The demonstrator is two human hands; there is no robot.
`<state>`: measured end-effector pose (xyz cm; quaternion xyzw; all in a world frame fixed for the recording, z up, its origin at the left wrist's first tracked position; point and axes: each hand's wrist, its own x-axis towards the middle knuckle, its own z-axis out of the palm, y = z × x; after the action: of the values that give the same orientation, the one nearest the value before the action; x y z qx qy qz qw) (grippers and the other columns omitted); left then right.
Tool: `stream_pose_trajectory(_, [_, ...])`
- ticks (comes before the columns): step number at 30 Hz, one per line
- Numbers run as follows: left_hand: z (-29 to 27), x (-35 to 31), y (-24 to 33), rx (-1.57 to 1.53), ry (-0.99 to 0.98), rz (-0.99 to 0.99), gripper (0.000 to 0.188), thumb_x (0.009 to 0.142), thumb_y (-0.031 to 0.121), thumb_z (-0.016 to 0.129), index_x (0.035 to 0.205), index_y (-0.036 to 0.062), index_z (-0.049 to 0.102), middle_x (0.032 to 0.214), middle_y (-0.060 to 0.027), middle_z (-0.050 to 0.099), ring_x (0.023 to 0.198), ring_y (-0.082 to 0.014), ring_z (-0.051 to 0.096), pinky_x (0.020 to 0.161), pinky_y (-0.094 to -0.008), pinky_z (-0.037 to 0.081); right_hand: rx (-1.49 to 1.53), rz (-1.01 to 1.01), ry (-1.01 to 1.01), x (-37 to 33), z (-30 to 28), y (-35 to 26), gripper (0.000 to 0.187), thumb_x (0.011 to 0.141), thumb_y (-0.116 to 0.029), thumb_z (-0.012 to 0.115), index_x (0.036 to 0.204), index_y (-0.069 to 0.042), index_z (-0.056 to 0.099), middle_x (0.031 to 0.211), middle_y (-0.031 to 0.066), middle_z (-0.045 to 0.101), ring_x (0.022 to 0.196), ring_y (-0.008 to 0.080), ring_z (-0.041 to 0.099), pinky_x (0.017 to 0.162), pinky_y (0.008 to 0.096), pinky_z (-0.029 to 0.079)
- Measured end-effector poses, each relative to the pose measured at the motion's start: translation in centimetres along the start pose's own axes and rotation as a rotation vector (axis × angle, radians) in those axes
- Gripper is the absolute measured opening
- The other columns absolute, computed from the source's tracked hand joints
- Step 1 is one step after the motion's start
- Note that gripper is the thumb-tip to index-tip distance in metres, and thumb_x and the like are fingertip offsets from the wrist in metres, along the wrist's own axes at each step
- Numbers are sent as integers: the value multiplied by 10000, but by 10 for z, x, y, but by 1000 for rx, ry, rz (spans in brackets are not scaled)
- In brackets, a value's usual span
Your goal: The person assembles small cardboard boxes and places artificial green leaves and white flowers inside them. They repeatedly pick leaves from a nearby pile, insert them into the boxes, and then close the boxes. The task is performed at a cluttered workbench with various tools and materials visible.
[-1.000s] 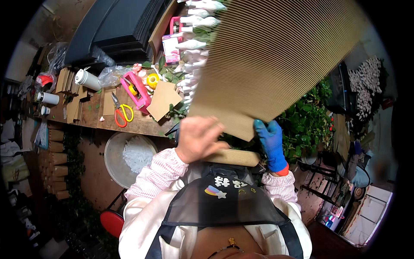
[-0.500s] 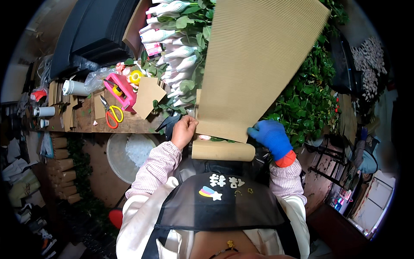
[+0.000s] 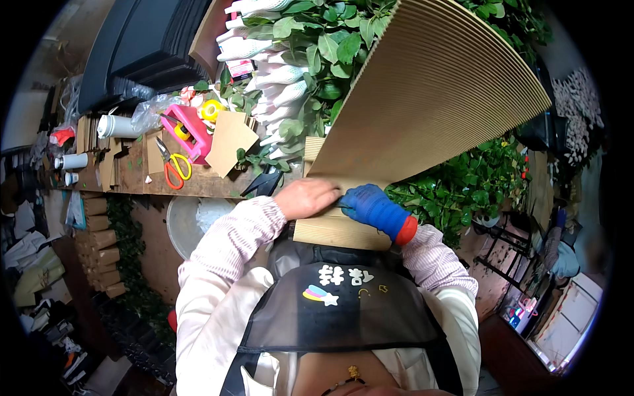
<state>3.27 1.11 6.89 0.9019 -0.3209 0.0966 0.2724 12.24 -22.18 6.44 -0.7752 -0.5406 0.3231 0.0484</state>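
A: And here we are, both hands together at the lower end of the corrugated cardboard sheet (image 3: pixel 429 92), right in front of the body!

B: How are they set?

A: The bare left hand (image 3: pixel 308 198) lies palm down, fingers stretched along the cardboard. In from the other side, the blue-gloved right hand (image 3: pixel 370 208) bends its fingers over the same spot, fingertips close to the left's.

B: Is either one gripping?

A: Both are on the cardboard, but I cannot tell whether they pinch it or just press; the fingertips are partly hidden.

B: And the sheet itself?

A: Fanning up and away from the hands, widest at the far end, curved and leaning to the right! A cardboard band (image 3: pixel 340 234) sits just below the hands, next to the black apron (image 3: pixel 343 310); the join is covered.

B: Greenery on both sides?

A: Oh yes! White-netted buds (image 3: pixel 284 92) with leaves to the left, thick foliage (image 3: pixel 449 178) to the right. Further left on the wooden table (image 3: pixel 135 173), scissors (image 3: pixel 173 168) with one red and one yellow handle, near a pink tape dispenser (image 3: pixel 191 135). Below the table's edge, a pale round tub (image 3: pixel 181 228).
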Motion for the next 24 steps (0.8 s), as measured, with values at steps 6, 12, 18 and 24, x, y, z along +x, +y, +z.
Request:
stream_pose_trajectory(6, [51,2,-10,123,-82,-140,695,906,334,615,1508,34,438,1489,-159,513,1378,-285,493,1165,-483,350,38,-12,115,-11,6,-2,228,942,-271,601,1137,-250,718,892,114,703,807,326,677,749,475,532])
stream_pose_trajectory(12, [49,-4,-6,92,-128,-217,649,926,414,607,1445,40,503,1473,-122,520,1370,-264,477,1167,-455,329,172,-169,639,-35,-122,-75,404,887,-223,672,1282,-141,673,1199,172,698,1073,342,668,923,438,523])
stream_pose_trajectory(18, [61,-7,-12,108,19,-142,467,920,419,601,1203,47,626,1129,-115,630,1117,-277,587,1032,-459,423,-67,222,538,42,-99,-42,388,856,-350,725,1183,-147,676,1105,116,708,1007,335,678,863,444,535])
stream_pose_trajectory(24, [75,-19,-14,2,-51,-199,418,915,377,633,1167,44,661,1140,-111,649,1154,-286,584,1032,-441,440,-79,115,259,63,-136,-48,445,841,-409,736,1200,-156,665,1026,103,698,958,326,678,813,449,543])
